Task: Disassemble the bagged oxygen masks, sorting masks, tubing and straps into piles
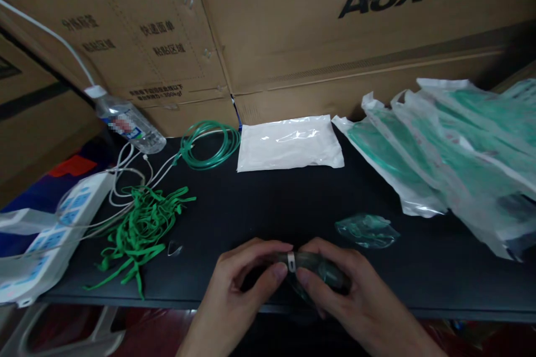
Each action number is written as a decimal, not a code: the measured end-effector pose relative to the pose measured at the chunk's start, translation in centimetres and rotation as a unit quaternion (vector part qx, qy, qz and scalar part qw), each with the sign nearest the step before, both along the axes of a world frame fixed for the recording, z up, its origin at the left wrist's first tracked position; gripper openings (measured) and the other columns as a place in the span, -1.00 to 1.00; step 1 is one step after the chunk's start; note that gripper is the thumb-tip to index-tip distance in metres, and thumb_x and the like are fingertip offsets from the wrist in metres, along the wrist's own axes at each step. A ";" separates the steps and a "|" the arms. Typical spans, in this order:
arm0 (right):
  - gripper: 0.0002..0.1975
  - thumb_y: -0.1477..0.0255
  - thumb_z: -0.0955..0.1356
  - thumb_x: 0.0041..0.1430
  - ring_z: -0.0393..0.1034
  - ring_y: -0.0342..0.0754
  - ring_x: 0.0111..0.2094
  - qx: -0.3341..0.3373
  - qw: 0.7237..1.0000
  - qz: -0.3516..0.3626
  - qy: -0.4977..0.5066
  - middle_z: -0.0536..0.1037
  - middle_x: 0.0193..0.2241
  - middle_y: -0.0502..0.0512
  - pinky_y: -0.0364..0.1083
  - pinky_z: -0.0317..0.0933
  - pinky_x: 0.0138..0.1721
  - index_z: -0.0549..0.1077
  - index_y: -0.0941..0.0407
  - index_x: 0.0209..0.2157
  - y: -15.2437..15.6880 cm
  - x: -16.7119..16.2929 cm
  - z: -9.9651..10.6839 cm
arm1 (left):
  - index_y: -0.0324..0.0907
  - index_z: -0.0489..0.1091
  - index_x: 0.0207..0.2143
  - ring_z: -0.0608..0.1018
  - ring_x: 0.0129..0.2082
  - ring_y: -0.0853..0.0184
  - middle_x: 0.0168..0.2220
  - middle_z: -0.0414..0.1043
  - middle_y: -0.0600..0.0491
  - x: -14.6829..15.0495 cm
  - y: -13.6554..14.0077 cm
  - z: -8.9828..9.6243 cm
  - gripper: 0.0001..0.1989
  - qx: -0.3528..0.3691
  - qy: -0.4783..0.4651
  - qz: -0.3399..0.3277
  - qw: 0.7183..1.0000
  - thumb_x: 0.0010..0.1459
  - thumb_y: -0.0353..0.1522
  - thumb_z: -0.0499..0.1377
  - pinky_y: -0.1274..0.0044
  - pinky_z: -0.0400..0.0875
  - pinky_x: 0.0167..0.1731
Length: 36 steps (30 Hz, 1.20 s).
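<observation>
Two bare hands meet at the lower centre of the frame, near the front edge of a black tabletop. Between them is a soft, dark-tinted translucent mask [328, 272] with a small pale metal clip [292, 262] near its left end. The left hand [251, 276] has its thumb and index finger nearly closed, pinching the mask's end beside the clip. The right hand [345, 276] curls around the body, its thumb tip just right of the clip; its other fingers are partly hidden.

Handling the clip well probably calls for even thumb pressure on both sides, with the right hand supporting the soft body without squashing it. Keeping the clip uncovered would make its seating easier to check.

A clear green-tinted plastic piece [368, 231] lies right of centre. Bagged green tubing [419, 150] fills the right side, a white pouch [291, 144] sits at upper centre, and coiled green tubing [209, 146] lies left of it. Tangled green straps [144, 223] occupy the left.
</observation>
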State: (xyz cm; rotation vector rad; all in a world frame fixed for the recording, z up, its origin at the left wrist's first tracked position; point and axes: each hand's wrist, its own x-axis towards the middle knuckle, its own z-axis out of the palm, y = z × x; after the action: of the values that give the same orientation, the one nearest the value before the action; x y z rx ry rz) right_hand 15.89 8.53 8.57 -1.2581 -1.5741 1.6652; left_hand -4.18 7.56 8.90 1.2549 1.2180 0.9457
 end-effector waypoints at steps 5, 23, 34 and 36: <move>-0.91 0.35 0.39 0.26 0.28 -0.14 -0.52 0.062 0.998 -0.003 0.006 0.42 -0.54 -0.10 -0.17 0.15 -0.50 0.50 0.01 -0.35 0.6 0.3 -1.4 | 0.09 0.72 -0.22 0.67 -0.32 0.32 -0.28 0.67 0.07 0.3 0.5 -0.9 -0.83 0.004 -0.038 0.014 0.999 0.16 -0.36 0.39 0.62 0.56 -0.33; -0.82 0.32 0.40 0.25 0.20 -0.16 -0.64 0.116 0.993 -0.018 -0.023 0.35 -0.64 -0.12 -0.16 0.08 -0.63 0.51 -0.03 -0.46 0.5 0.2 -2.5 | 0.07 0.74 -0.23 0.68 -0.34 0.28 -0.32 0.68 0.03 0.1 1.0 -1.3 -0.86 -0.003 0.012 -0.023 1.000 0.20 -0.34 0.37 0.56 0.61 -0.33; -0.76 0.29 0.38 0.28 0.13 -0.15 -0.64 0.078 0.997 -0.017 -0.008 0.30 -0.64 -0.10 -0.14 0.03 -0.65 0.49 -0.01 -0.49 0.2 0.1 -2.7 | 0.07 0.74 -0.29 0.67 -0.39 0.28 -0.35 0.67 0.02 0.1 0.9 -1.5 -0.90 -0.012 0.013 -0.025 1.000 0.15 -0.33 0.41 0.54 0.61 -0.36; -0.75 0.27 0.36 0.29 0.10 -0.16 -0.64 0.063 0.998 -0.018 -0.002 0.27 -0.64 -0.11 -0.15 0.01 -0.67 0.47 0.00 -0.49 0.2 0.1 -2.3 | 0.06 0.74 -0.28 0.66 -0.40 0.27 -0.36 0.67 0.02 0.1 0.8 -1.4 -0.90 -0.007 0.014 -0.025 1.000 0.15 -0.32 0.41 0.54 0.61 -0.37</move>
State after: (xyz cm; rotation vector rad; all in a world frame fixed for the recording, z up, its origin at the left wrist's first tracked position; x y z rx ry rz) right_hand 16.02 8.75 6.22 -1.2181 -1.6229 1.5167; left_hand -4.05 8.37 7.53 1.2855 1.2084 0.8837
